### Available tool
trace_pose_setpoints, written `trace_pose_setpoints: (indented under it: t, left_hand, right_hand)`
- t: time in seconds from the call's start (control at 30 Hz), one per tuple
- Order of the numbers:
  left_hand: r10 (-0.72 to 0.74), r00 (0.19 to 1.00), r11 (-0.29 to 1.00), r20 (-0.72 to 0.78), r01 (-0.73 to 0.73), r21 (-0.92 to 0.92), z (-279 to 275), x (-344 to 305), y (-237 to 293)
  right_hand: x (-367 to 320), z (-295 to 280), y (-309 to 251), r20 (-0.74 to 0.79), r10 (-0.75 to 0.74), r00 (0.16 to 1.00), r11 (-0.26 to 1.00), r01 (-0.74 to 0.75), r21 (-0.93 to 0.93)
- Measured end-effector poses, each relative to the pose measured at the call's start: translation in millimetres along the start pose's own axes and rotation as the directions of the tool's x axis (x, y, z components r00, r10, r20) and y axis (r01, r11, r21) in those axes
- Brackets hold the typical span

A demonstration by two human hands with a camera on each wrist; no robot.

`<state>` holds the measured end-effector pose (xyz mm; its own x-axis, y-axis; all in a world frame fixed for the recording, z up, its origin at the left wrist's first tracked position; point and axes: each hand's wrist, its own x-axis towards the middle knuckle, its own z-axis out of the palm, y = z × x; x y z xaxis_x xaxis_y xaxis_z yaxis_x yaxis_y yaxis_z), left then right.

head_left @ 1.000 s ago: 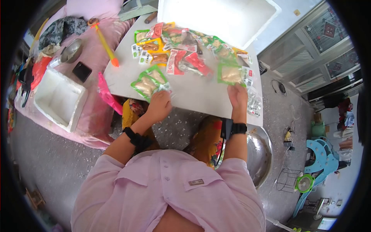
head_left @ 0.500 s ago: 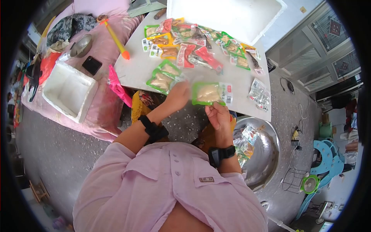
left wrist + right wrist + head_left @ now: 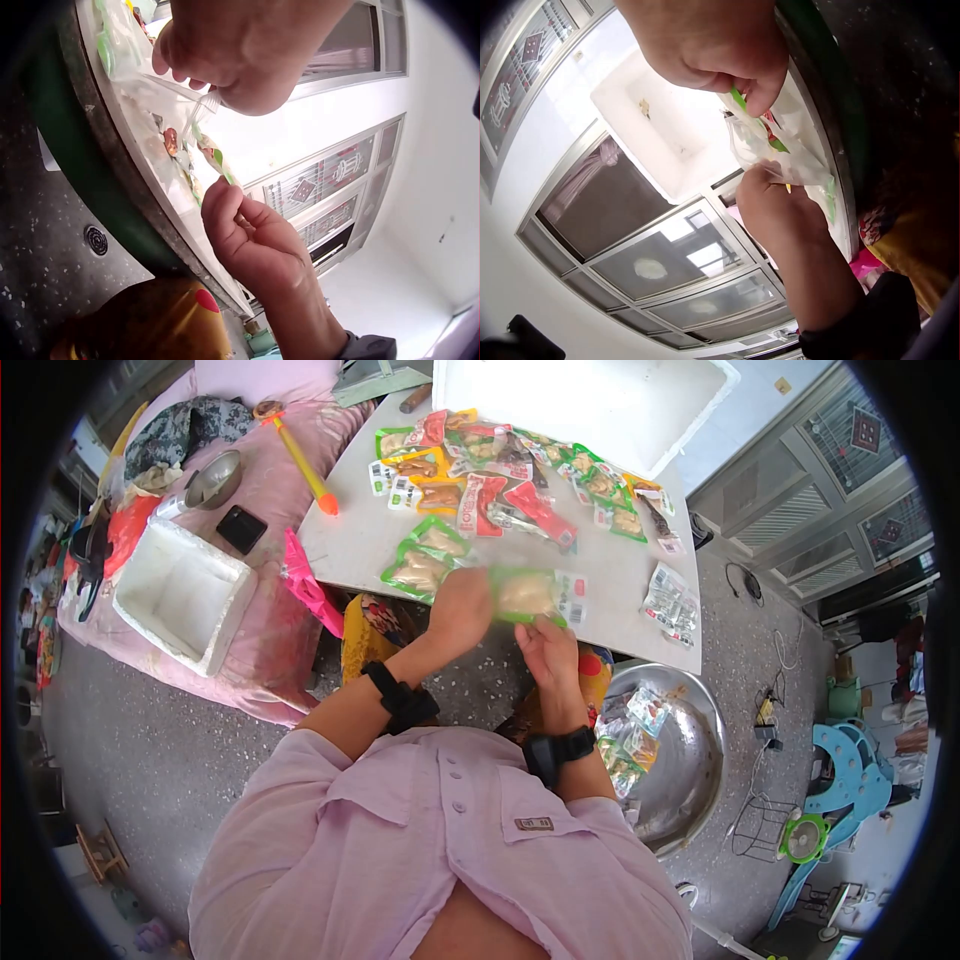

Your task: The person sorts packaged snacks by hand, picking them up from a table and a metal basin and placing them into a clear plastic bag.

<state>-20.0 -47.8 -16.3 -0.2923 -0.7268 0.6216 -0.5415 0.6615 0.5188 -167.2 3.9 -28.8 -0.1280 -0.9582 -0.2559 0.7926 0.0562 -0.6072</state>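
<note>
In the head view my right hand (image 3: 550, 653) pinches the near edge of a green-edged food packet (image 3: 525, 596), which has pale contents and a white label end. To its left, my left hand (image 3: 462, 610) grips the clear ends of green-edged packets (image 3: 418, 571) with pale pieces inside, at the table's near edge. The left wrist view shows the left hand (image 3: 236, 56) with its fingers curled on clear plastic (image 3: 135, 75). In the right wrist view the right hand's thumb and fingers close on the green packet edge (image 3: 738, 98), near the left hand (image 3: 776, 206).
More food packets (image 3: 437, 493) lie across the table (image 3: 340, 545) before a large white foam box (image 3: 580, 400). A silver packet (image 3: 670, 605) is at the right. A metal basin (image 3: 690, 750) with packets stands below. At left are a smaller foam box (image 3: 180, 595) and a phone (image 3: 241, 530).
My right hand has brought the green-edged packet leftward from the table's right side to beside the left hand. The head view has shifted, showing packets in the basin.
</note>
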Motion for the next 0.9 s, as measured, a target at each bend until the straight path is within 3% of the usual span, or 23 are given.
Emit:
trace_pose_setpoints:
  t: [0.13,0.3,0.37,0.5,0.63,0.83,0.9]
  left_hand:
    - [0.062,0.998,0.995,-0.028,-0.060,0.078,-2.1,1.3,6.9]
    - [0.115,0.987,0.990,-0.110,-0.105,0.095,-3.0,1.2,4.6]
    - [0.095,0.994,0.992,-0.044,-0.092,0.081,-5.1,-4.1,-2.0]
    - [0.036,0.999,0.999,0.013,-0.037,0.024,1.6,-15.1,-8.7]
    - [0.084,0.996,0.994,0.032,-0.086,0.064,1.9,-14.2,-2.7]
    - [0.052,0.997,0.996,0.062,-0.056,0.063,-12.9,-13.3,5.4]
    - [0.055,0.996,0.997,0.073,-0.059,0.050,-14.2,-13.3,5.0]
  right_hand:
    - [19.7,7.0,23.8,0.023,0.015,1.000,0.998,-0.017,0.063]
    - [19.2,20.2,38.1,0.009,0.191,0.981,0.969,-0.187,-0.161]
    - [15.1,10.1,18.9,0.001,0.242,0.970,0.936,-0.233,-0.263]
    - [6.1,-9.7,-11.5,-0.064,0.129,0.990,0.957,-0.141,-0.254]
    - [8.4,-17.6,-0.8,-0.002,0.185,0.983,0.929,-0.176,-0.325]
    - [9.5,-4.9,17.0,0.086,0.119,0.989,0.992,-0.116,-0.042]
    - [9.6,-3.4,21.5,0.071,0.101,0.992,0.993,-0.097,-0.060]
